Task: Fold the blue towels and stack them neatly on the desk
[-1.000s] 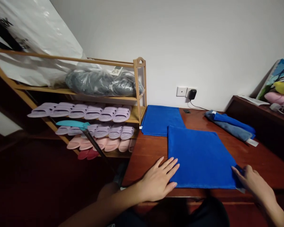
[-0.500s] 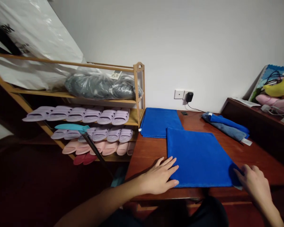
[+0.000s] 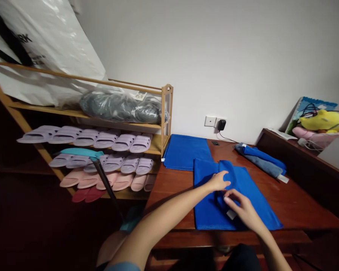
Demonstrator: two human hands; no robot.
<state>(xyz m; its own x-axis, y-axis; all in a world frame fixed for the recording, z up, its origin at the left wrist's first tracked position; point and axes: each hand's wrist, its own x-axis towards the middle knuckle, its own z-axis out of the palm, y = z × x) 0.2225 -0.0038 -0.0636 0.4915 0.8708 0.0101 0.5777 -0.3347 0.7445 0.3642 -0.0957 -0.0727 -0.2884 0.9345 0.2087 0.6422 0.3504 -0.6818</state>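
A blue cloth point(image 3: 257, 210) lies flat near the front edge of the wooden table, with a raised, folded flap point(image 3: 228, 169) across its middle. My left hand point(image 3: 219, 181) reaches over the cloth, fingers closed on the flap's edge. Just in front of it, my right hand point(image 3: 241, 207) pinches the lower part of this flap between thumb and fingers. A small white tag point(image 3: 231, 214) shows beside the right thumb. The exact grip of both hands is partly hidden by folds. Behind, a flat stack of blue cloths point(image 3: 186, 150) touches the worked cloth's corner.
Rolled blue and grey cloths point(image 3: 261, 160) lie at the table's back right. A wooden rack point(image 3: 166, 120) with several slippers point(image 3: 122, 141) stands left, a turquoise-topped pole point(image 3: 107, 184) before it. A black charger point(image 3: 222, 125) is plugged into the wall. A raised ledge point(image 3: 299, 162) borders the right.
My right hand has moved left from the cloth's right corner, bringing a layer over into a flap. My left hand has left the near-left edge, moved up and right, and taken hold.
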